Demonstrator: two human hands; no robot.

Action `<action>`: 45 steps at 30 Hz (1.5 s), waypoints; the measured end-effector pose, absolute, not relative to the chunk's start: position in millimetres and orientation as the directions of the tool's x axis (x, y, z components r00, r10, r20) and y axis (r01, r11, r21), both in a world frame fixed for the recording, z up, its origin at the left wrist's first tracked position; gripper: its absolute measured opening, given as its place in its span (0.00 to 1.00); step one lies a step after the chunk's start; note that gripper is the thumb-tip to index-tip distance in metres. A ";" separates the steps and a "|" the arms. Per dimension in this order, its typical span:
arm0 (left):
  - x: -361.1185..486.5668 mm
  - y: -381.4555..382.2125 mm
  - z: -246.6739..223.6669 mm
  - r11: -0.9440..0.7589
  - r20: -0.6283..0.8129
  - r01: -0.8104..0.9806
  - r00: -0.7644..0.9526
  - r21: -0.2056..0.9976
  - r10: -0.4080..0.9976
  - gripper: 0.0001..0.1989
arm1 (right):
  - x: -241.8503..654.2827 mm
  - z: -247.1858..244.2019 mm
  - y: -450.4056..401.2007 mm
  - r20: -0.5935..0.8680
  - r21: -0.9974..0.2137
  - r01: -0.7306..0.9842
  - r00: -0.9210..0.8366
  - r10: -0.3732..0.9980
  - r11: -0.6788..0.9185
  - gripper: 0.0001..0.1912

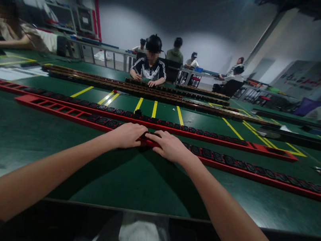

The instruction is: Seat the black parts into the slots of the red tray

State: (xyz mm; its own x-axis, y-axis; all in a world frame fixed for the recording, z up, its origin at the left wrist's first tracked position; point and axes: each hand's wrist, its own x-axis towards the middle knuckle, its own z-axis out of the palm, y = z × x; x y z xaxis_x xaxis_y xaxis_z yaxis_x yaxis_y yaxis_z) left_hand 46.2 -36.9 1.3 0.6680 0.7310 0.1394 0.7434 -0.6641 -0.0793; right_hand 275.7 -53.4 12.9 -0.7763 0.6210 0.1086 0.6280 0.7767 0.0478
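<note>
A long red frame lies across the green table, with black square pieces set along much of its length and open slots toward its left end. My left hand rests on the middle of this frame, its fingers bent together over the top. Beside it, my right hand touches the same stretch, fingers pointing left and the thumb below at the near edge. The fingertips of both hands nearly meet over a dark piece, which they mostly cover. Whether either hand grips that piece is hidden.
Just behind runs a second red frame with black pieces and a small black block on it. Farther back lie long brown strips. Across the green table sits a person in a cap; others sit at both sides.
</note>
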 end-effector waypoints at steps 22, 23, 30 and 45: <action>46.7 -41.0 3.7 -0.660 0.137 0.749 0.661 -0.060 0.737 0.18 | 275.7 12.0 -51.5 0.100 0.040 0.634 -0.771 0.628 0.772 0.31; 46.6 -40.8 3.4 -0.660 0.139 0.749 0.661 -0.061 0.737 0.18 | 275.3 12.7 -52.1 0.099 0.042 0.636 -0.770 0.630 0.770 0.32; 47.6 -43.0 6.4 -0.651 0.131 0.756 0.653 -0.062 0.746 0.15 | 273.6 14.4 -52.6 0.089 0.042 0.641 -0.766 0.637 0.766 0.29; 47.8 -41.1 2.0 -0.648 0.147 0.758 0.651 -0.078 0.745 0.17 | 279.5 23.3 -54.3 0.067 -0.024 0.659 -0.749 0.659 0.752 0.36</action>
State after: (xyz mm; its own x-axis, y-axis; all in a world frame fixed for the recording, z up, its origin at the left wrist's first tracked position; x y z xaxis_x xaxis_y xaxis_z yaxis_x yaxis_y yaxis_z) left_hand 47.8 -41.1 2.0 0.6511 0.7446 0.1470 0.7581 -0.6476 -0.0777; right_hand 279.5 -54.3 23.3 -0.7495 0.6586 0.0669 0.6587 0.7520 -0.0236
